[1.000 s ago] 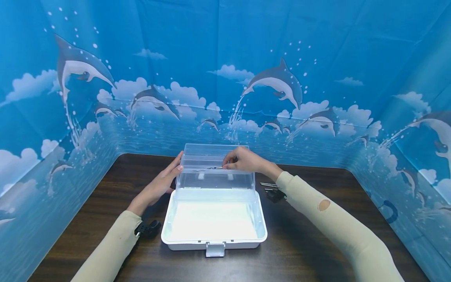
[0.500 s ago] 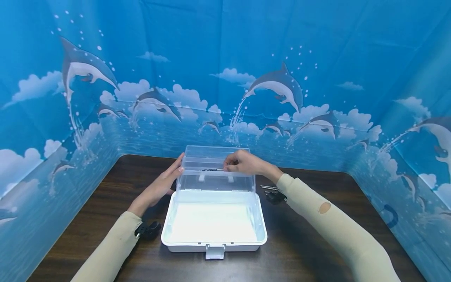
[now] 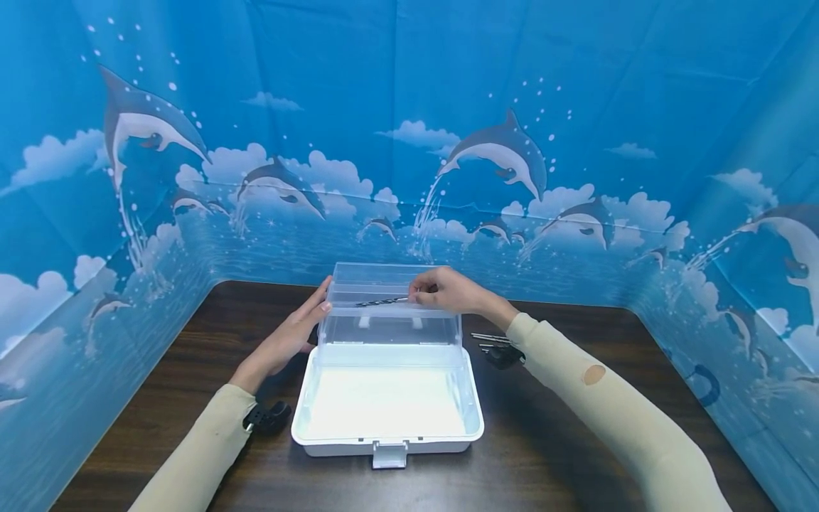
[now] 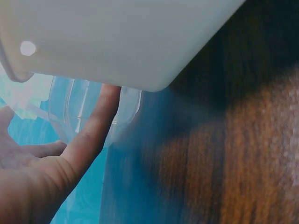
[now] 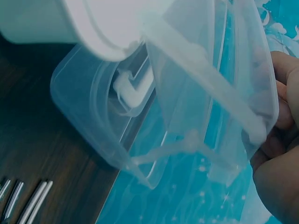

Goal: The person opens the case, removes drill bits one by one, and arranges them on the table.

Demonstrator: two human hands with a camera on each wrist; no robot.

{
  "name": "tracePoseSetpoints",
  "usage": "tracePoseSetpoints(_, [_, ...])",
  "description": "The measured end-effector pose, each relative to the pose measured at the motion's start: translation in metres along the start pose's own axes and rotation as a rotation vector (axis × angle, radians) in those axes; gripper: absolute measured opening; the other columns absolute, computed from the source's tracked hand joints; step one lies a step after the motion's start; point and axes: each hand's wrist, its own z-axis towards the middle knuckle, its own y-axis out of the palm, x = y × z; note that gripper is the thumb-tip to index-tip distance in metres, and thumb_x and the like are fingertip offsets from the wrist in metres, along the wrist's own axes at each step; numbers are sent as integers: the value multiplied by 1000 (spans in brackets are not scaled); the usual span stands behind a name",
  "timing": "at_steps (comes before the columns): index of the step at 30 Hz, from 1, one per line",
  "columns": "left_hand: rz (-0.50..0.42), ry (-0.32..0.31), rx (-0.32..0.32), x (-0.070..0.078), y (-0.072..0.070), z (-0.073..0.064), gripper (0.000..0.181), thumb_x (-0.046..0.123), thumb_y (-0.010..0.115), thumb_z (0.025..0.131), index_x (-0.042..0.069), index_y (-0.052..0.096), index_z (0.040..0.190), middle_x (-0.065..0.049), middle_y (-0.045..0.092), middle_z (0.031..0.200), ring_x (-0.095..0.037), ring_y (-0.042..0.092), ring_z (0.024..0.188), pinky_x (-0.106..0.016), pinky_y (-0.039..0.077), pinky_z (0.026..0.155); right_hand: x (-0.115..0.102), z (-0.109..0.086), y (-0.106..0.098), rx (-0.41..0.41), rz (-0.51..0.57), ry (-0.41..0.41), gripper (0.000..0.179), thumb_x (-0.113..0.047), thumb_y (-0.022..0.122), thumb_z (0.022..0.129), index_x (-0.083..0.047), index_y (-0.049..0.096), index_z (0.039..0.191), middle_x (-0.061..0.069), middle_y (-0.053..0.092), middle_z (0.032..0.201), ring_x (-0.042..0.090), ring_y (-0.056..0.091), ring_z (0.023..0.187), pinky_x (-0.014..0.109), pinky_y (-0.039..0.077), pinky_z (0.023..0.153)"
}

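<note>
A white toolbox (image 3: pixel 387 449) stands open on the dark wooden table, its translucent tray (image 3: pixel 345 311) raised toward the back. Between thumb and fingers, my right hand (image 3: pixel 448 290) pinches the shank of a twist drill bit (image 3: pixel 379 302). The bit's dark spiral end points left over the raised tray. My left hand (image 3: pixel 288 343) rests its fairly straight fingers along the tray's left side. In the left wrist view one left finger (image 4: pixel 96 119) reaches behind the white box corner. The right wrist view shows the right fingers (image 5: pixel 287 112) at the tray edge, the bit hidden.
Several slim metal rods (image 3: pixel 489 338) lie on the table right of the toolbox, partly behind the right wrist strap (image 3: pixel 503 355). A latch (image 3: pixel 389 455) hangs at the box front. A blue dolphin-print cloth (image 3: pixel 397 142) surrounds the table's back and sides.
The right hand has shifted slightly right with the drill bit, whose spiral part now shows more plainly above the tray. The left hand keeps its place against the tray's side.
</note>
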Motion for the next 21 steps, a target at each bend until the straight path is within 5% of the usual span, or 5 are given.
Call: tracePoseSetpoints(21, [-5, 3, 16, 0, 1, 0, 61, 55, 38, 108, 54, 5, 159, 3, -3, 170, -48, 16, 149, -73, 45, 90, 32, -78, -46, 243, 2, 151, 20, -32, 62, 105, -16, 73, 105, 9, 58, 77, 21, 44, 60, 36, 37, 54])
